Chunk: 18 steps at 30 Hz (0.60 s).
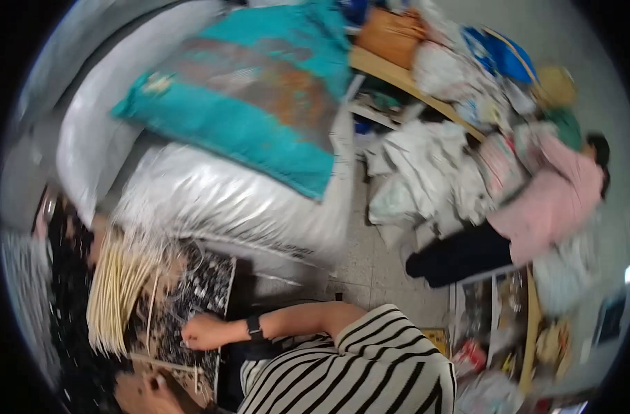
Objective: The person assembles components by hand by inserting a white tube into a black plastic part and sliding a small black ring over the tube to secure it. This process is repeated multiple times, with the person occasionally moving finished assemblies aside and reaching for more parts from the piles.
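Two bare hands show in my far-off view, both low and to the left. I see the right hand [206, 332] with a dark watch [254, 328] on its wrist, over a speckled black and white surface [211, 283]. Its fingers curl in and look almost closed, but I cannot tell if they pinch anything. The left hand [148, 395] is fuzzy near the bottom edge, so I cannot tell how far open it is or what it has. I see a thin pale stick [164, 363] between the two hands. The big bunch of thin yellow sticks [118, 290] lies farther up and left, near a shiny white sack [218, 196]. A blue-green bag [211, 127] with brown marks lies on the sack. Off to the right, I see a person in a pink top [553, 190] bending near white bags [425, 162]
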Available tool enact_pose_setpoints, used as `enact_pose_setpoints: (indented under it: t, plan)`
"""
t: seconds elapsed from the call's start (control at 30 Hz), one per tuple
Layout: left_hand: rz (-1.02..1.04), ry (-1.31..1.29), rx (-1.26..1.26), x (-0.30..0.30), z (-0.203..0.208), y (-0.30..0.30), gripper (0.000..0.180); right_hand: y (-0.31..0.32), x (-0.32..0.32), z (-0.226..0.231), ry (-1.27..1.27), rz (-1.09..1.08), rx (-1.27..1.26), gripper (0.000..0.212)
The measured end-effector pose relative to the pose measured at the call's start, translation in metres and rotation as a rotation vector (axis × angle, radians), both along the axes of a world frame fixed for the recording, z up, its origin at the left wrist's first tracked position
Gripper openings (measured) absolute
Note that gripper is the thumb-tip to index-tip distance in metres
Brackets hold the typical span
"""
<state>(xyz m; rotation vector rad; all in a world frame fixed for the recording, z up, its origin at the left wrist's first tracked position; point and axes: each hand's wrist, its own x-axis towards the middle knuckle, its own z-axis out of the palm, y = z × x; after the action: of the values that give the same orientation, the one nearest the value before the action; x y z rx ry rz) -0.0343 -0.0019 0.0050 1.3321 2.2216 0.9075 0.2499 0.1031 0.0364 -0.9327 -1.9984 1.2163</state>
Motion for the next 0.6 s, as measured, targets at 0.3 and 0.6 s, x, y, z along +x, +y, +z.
enact_pose_setpoints:
  t: [0.3,0.6]
  plan:
    - [-0.319,-0.556,0.386,0.173,0.059,0.04,0.029,0.002,0.02,0.014,-0.189,-0.121,-0.185,0.011]
    - [-0.215,-0.397,0.381,0.168,0.081,0.031,0.037,-0.004,0.016,0.024,0.192,-0.058,-0.355,0.018]
